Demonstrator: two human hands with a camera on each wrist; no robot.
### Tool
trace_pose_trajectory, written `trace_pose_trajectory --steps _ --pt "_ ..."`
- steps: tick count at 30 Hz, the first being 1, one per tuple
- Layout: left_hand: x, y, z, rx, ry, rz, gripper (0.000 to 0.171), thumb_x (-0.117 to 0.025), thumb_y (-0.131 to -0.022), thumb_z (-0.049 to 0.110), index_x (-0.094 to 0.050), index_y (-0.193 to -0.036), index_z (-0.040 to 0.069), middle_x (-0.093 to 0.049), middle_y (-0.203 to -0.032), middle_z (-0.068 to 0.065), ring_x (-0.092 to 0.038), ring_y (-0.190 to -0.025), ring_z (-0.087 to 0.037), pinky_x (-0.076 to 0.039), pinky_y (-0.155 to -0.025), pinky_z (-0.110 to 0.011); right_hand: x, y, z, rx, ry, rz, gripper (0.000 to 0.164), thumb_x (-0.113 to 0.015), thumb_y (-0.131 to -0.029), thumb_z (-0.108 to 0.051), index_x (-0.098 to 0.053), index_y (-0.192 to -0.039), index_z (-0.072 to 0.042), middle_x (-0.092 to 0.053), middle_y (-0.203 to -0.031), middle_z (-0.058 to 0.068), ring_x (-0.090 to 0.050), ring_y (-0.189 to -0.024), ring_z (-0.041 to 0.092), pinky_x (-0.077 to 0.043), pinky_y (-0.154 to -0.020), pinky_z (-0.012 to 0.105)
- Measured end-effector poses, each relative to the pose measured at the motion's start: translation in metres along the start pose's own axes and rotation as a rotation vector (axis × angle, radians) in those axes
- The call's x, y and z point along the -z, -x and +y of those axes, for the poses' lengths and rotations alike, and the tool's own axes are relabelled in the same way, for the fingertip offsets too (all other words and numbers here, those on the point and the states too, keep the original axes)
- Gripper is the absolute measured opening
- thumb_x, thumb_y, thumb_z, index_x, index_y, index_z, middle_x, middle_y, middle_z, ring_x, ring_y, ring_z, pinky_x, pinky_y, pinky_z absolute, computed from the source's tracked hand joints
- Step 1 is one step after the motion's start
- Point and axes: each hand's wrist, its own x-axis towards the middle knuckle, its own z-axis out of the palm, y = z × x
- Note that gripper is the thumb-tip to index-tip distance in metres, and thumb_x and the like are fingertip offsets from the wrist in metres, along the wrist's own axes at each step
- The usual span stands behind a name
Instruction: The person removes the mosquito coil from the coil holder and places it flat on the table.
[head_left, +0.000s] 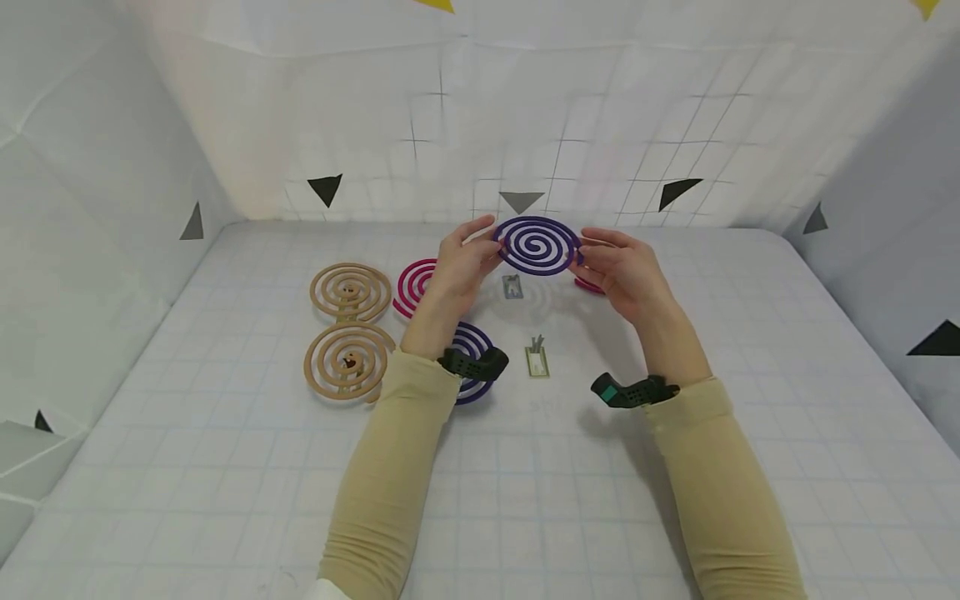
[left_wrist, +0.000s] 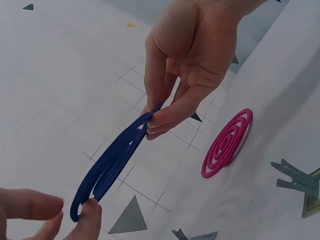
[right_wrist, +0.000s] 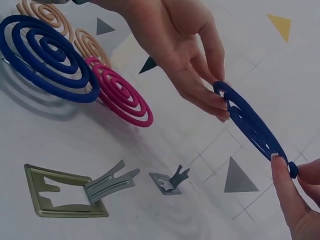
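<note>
A dark blue mosquito coil (head_left: pixel 536 243) hangs in the air over the far part of the table, held at opposite edges by both hands. My left hand (head_left: pixel 463 265) pinches its left rim between thumb and fingers. At the right rim, near the coil's outer end, my right hand (head_left: pixel 626 271) grips it the same way. Below the coil lie two small metal coil stands: a silver one (head_left: pixel 512 287) farther back and a greenish-gold one (head_left: pixel 537 362) nearer, each with a forked prong bent up, as the right wrist view shows.
Left of the stands, another blue coil (right_wrist: pixel 50 57) sits raised on a stand, partly behind my left wrist. Beyond it is a pink coil (head_left: pixel 412 287). Two tan coils (head_left: pixel 349 360) rest farther left on stands. A second pink coil (left_wrist: pixel 227 143) lies flat under my right hand.
</note>
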Motion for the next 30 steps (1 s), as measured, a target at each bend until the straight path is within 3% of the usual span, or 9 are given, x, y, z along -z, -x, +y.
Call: trace_pose_trajectory --steps 5,8,16,23,30 --pt "-0.006 -0.001 -0.006 0.021 0.111 0.005 0.045 -0.047 -0.097 -0.012 -0.049 -0.141 -0.003 -0.055 -0.139 -0.024 -0.06 -0.113 -0.023 -0.047 -0.108 -0.034 0.006 0.003 -0.007 0.003 0.014 0.017 0.033 -0.058 -0.097 0.003 -0.055 -0.129 -0.003 -0.058 -0.115 0.01 -0.065 -0.096 0.017 -0.061 -0.081 0.027" --pt "-0.012 0.0 -0.009 0.027 0.115 -0.004 0.045 -0.048 -0.098 -0.009 -0.048 -0.142 -0.001 -0.057 -0.138 -0.022 -0.061 -0.11 -0.023 -0.048 -0.107 -0.036 0.013 0.006 -0.013 0.013 0.02 0.017 0.035 -0.061 -0.096 0.002 -0.055 -0.13 -0.004 -0.057 -0.117 0.01 -0.064 -0.097 0.017 -0.061 -0.081 0.026" --pt "-0.029 0.007 -0.013 0.052 0.059 -0.04 0.041 -0.049 -0.098 -0.004 -0.052 -0.138 0.004 -0.06 -0.135 -0.017 -0.064 -0.113 -0.025 -0.051 -0.104 -0.038 0.034 0.019 -0.024 0.022 0.053 0.004 0.039 -0.065 -0.094 0.0 -0.055 -0.132 -0.005 -0.053 -0.126 0.01 -0.063 -0.104 0.018 -0.06 -0.083 0.027" --pt "-0.047 0.014 -0.02 0.053 0.021 -0.066 0.047 -0.048 -0.097 -0.006 -0.045 -0.143 0.002 -0.054 -0.142 -0.022 -0.061 -0.102 -0.022 -0.051 -0.105 -0.041 0.05 0.031 -0.028 0.027 0.137 0.006 0.041 -0.068 -0.093 -0.005 -0.056 -0.132 -0.007 -0.05 -0.131 0.01 -0.057 -0.113 0.019 -0.059 -0.086 0.025" --pt "-0.06 0.021 -0.035 0.047 -0.035 -0.08 0.047 -0.047 -0.095 -0.007 -0.046 -0.141 0.002 -0.053 -0.144 -0.019 -0.059 -0.1 -0.022 -0.051 -0.104 -0.045 0.069 0.044 -0.025 0.059 0.145 -0.016 0.03 -0.067 -0.093 -0.003 -0.063 -0.123 -0.008 -0.057 -0.122 0.007 -0.063 -0.104 0.016 -0.06 -0.085 0.027"
